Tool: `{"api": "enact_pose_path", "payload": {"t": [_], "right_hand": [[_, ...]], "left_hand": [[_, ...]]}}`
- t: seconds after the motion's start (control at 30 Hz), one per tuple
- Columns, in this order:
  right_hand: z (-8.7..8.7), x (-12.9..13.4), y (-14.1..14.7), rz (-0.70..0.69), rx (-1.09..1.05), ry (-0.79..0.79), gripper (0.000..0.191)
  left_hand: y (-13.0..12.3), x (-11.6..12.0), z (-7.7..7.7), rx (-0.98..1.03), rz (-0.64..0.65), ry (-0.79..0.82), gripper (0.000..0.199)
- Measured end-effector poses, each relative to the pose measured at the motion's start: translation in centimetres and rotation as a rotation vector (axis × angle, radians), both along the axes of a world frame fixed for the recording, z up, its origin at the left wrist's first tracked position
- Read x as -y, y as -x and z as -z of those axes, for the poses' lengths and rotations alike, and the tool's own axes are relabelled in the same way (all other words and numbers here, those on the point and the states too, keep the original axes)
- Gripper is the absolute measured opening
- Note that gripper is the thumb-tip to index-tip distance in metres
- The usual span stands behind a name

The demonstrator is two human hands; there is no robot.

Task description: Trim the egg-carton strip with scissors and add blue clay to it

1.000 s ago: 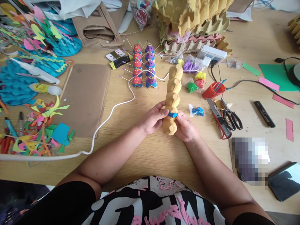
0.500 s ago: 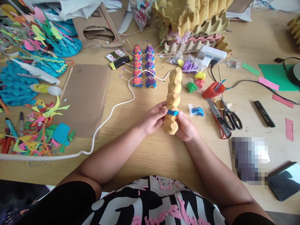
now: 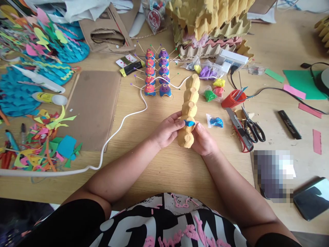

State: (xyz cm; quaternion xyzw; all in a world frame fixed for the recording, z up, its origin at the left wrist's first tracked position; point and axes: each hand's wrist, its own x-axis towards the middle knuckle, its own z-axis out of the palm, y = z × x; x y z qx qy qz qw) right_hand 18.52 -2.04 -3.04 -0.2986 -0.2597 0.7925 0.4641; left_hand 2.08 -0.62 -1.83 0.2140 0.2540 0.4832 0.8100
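A yellow strip of egg carton cups [image 3: 190,92] is held upright-looking over the table, between both hands. My left hand [image 3: 168,130] grips its left side, thumb on a band of blue clay [image 3: 189,123] that crosses one of the lower cups. My right hand [image 3: 205,139] closes on the right side, its thumb by the band's right end; its other fingers are partly hidden behind the strip. Just right of the strip lies a small bag of blue clay [image 3: 216,121]. Beyond the hands stand a red row [image 3: 150,89] and a purple row [image 3: 165,90] of decorated cups with pins stuck in.
Scissors [image 3: 253,128] and a box cutter [image 3: 240,130] lie to the right, near a red cup [image 3: 233,98]. A white cord [image 3: 123,121] runs across the left. Stacked egg trays [image 3: 213,20] stand at the back; paper scraps [image 3: 48,144] and cardboard [image 3: 89,109] lie left.
The lower end of the egg carton strip has shifted slightly left and turned a little. My right thumb has moved slightly away from the blue band. The hands otherwise stay in place.
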Motion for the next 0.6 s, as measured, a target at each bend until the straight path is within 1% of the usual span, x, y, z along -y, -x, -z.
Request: {"api": "enact_pose_path", "payload": {"t": [0.1,0.23,0.37,0.6], "right_hand": [[-0.03,0.01,-0.02,-0.005,-0.009,-0.023,0.047],[0.15,0.00,-0.11,-0.004,0.022,-0.004,0.041],[0.28,-0.02,-0.20,0.002,0.007,0.017,0.038],[0.15,-0.07,-0.20,-0.015,0.019,0.018,0.042]], "left_hand": [[0.07,0.00,0.03,0.004,0.007,-0.010,0.061],[0.11,-0.02,0.18,-0.017,0.003,0.007,0.063],[0.09,-0.01,0.28,-0.023,0.008,0.011,0.063],[0.16,0.04,0.16,-0.002,0.008,-0.002,0.060]]}}
